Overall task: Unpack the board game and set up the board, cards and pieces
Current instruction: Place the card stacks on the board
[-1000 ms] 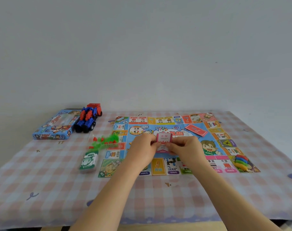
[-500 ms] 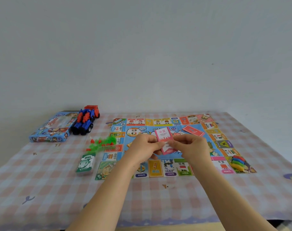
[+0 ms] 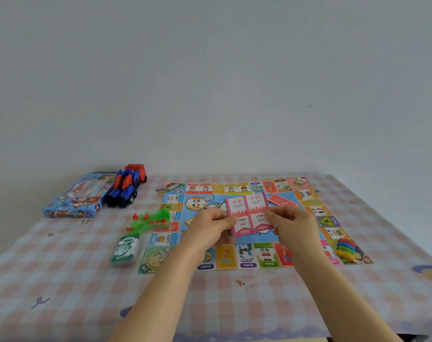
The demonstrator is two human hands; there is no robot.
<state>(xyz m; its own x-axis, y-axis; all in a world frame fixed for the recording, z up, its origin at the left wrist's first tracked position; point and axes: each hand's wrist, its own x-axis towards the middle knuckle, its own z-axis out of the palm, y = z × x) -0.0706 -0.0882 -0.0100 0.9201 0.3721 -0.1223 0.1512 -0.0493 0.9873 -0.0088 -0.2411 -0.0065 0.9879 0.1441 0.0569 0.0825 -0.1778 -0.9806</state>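
With the left hand (image 3: 211, 227) and right hand (image 3: 292, 224) each pinching pink paper property cards (image 3: 248, 214), fan them gently above the board's centre.

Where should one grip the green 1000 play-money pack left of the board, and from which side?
Pinch its two long edges from above. The play-money pack lies flat on the tablecloth with both long sides free; the game board is close on its right and the plastic houses sit just beyond its far end, so coming straight down probably avoids both.

Bare left forearm (image 3: 160, 292), bare right forearm (image 3: 338, 292)
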